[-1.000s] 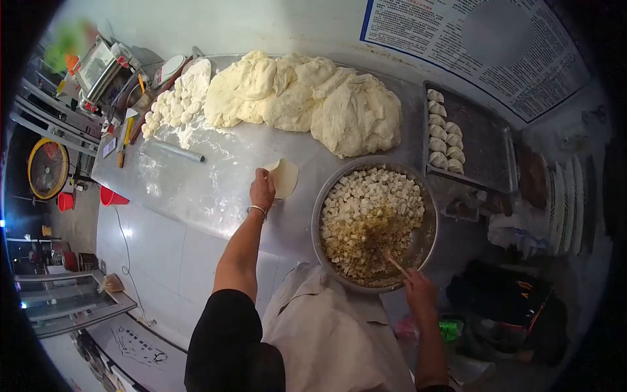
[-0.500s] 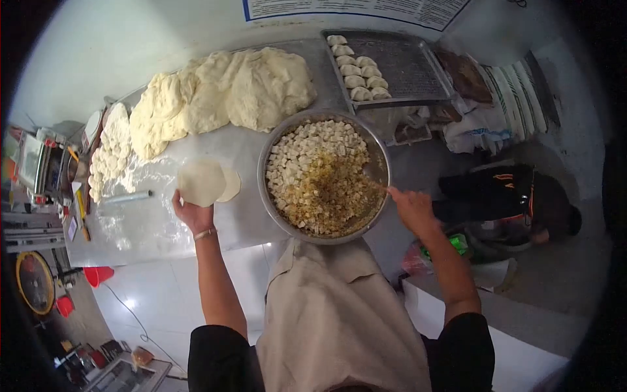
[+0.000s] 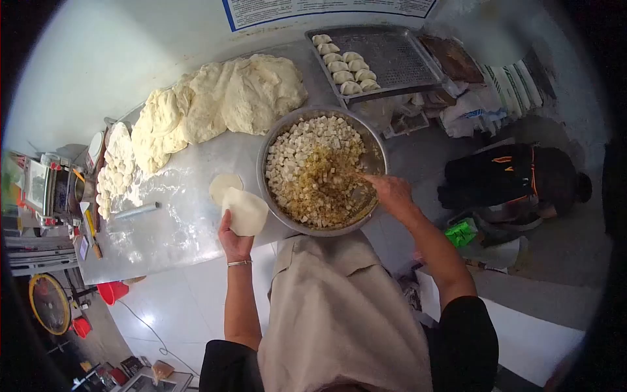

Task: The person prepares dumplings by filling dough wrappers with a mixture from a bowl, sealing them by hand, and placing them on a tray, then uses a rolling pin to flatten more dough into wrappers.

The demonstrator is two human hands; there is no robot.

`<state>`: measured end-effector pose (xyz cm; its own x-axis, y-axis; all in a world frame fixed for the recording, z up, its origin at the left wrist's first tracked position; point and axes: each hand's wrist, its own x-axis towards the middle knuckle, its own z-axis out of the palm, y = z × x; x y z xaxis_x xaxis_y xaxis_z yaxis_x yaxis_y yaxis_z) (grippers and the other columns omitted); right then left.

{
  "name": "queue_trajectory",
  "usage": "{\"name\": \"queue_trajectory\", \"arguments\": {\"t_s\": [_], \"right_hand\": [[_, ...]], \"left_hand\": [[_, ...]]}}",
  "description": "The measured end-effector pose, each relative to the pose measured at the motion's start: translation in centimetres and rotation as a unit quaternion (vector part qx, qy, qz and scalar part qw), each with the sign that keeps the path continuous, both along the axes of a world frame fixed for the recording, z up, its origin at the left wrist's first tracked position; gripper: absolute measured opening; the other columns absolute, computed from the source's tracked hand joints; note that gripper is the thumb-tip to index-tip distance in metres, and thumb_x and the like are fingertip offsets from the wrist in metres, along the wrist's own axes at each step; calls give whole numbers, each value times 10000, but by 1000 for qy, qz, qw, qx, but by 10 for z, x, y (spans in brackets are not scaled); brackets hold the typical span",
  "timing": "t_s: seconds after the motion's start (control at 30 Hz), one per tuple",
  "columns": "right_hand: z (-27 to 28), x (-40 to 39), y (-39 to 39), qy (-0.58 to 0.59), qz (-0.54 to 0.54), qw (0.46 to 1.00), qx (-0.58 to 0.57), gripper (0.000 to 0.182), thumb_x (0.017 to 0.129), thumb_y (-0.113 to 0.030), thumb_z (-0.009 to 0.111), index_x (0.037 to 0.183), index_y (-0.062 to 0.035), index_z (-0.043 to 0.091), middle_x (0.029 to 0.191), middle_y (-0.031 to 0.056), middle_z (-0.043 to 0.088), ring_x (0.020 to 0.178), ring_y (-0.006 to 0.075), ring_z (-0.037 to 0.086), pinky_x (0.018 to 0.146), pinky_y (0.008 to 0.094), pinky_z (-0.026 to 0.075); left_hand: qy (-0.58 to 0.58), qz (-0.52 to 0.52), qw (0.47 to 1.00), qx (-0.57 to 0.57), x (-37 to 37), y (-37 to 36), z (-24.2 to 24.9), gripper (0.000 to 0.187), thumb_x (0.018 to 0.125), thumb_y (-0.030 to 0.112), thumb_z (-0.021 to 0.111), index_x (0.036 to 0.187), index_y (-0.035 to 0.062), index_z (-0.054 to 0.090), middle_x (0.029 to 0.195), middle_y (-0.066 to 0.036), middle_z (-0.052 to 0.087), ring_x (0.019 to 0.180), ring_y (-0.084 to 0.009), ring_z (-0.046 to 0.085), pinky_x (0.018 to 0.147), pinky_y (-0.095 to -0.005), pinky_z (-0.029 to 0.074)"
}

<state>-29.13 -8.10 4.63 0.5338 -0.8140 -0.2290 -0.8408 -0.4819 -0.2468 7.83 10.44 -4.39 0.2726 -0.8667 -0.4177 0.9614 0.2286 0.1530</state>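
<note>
A round flat dough wrapper (image 3: 247,213) lies on the fingers of my left hand (image 3: 236,242), just left of the steel bowl's rim. Another wrapper (image 3: 225,185) rests on the metal table behind it. The large steel bowl (image 3: 262,171) holds white cubes (image 3: 305,144) and a yellow-brown minced mix (image 3: 326,186). My right hand (image 3: 390,193) is closed around a thin utensil at the bowl's right rim. The utensil's tip is in the filling, and most of it is hard to make out.
A big dough mass (image 3: 245,95) lies behind the bowl. Small dough pieces (image 3: 117,163) and a rolling pin (image 3: 136,211) are at the left. A metal tray (image 3: 398,59) at the back right carries several dumplings (image 3: 349,68). Dark clothing (image 3: 496,176) shows at the right.
My left hand has moved right with its wrapper, closer to the bowl. My right hand has shifted left over the bowl's rim, with the utensil further into the filling. The camera view has also shifted.
</note>
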Motion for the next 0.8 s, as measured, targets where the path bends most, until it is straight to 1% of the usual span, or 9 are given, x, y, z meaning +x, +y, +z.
{"name": "queue_trajectory", "arguments": {"t_s": [0.07, 0.17, 0.2, 0.3, 0.4, 0.5, 0.6, 0.7, 0.8], "right_hand": [[-24, -7, 11, 62, 27, 998, 4, 442, 900, -25, 575, 1310, -190, 606, 910, 141, 681, 806, 321, 683, 672, 470, 543], [-16, -14, 6, 115, 87, 989, 18, 460, 883, 0, 579, 1305, -182, 608, 904, 134, 686, 788, 314, 687, 626, 457, 546], [-10, -19, 2, 127, 109, 986, 25, 464, 880, 7, 576, 1303, -178, 608, 907, 134, 688, 790, 313, 688, 620, 454, 548], [-13, -34, -7, 155, 25, 988, 0, 418, 891, -12, 571, 1282, -152, 622, 929, 157, 690, 837, 321, 692, 675, 475, 552], [-44, -33, 13, 159, 24, 986, 54, 321, 935, -74, 550, 1241, -97, 644, 968, 190, 687, 913, 330, 687, 766, 492, 544], [-69, -18, 31, 3, -38, 983, 178, 295, 963, -112, 530, 1226, -58, 653, 1006, 208, 684, 975, 332, 676, 848, 484, 524], [-78, -23, 41, -159, -101, 953, 236, 315, 980, -127, 504, 1246, -25, 639, 991, 186, 689, 927, 312, 676, 845, 443, 524], [-90, -14, 49, -233, -133, 926, 265, 336, 994, -147, 500, 1279, -19, 623, 899, 122, 677, 785, 224, 646, 750, 389, 524], [-82, -12, 63, -324, -214, 855, 343, 350, 1012, -173, 503, 1306, -13, 605, 786, 45, 618, 665, 137, 558, 645, 318, 491]], "left_hand": [[17, -34, 999, 26, -8, 2, -4, 427, 937, 110, 542, 1340, -26, 493, 1318, -191, 585, 1216, -343, 567, 1095, -510, 415], [-94, -84, 986, 106, -17, 0, -23, 452, 892, 55, 548, 1332, -30, 493, 1288, -187, 599, 1197, -349, 579, 1069, -527, 441], [-99, -96, 984, 110, -21, -2, -20, 441, 889, 52, 556, 1321, -22, 506, 1287, -166, 601, 1201, -346, 581, 1071, -517, 441], [-73, -106, 990, 61, -32, -6, -5, 453, 907, 74, 550, 1347, -12, 485, 1319, -165, 582, 1224, -348, 562, 1078, -527, 432], [-52, -96, 991, 71, -42, -11, 4, 461, 939, 128, 548, 1374, 3, 464, 1363, -155, 554, 1258, -344, 535, 1093, -532, 411], [-39, -105, 991, 72, -50, -14, 8, 459, 975, 197, 528, 1392, 20, 452, 1390, -143, 538, 1278, -338, 519, 1111, -530, 389], [-59, -118, 988, 86, -59, -17, 10, 454, 1003, 232, 489, 1405, 28, 439, 1407, -142, 523, 1291, -335, 507, 1113, -522, 387], [-92, -133, 983, 89, -70, -27, 1, 457, 1027, 285, 445, 1411, 36, 434, 1403, -139, 524, 1282, -334, 512, 1105, -516, 393], [-115, -131, 981, 85, -84, -40, 1, 483, 1040, 344, 416, 1417, 42, 430, 1397, -133, 523, 1267, -334, 520, 1089, -514, 406]]}}
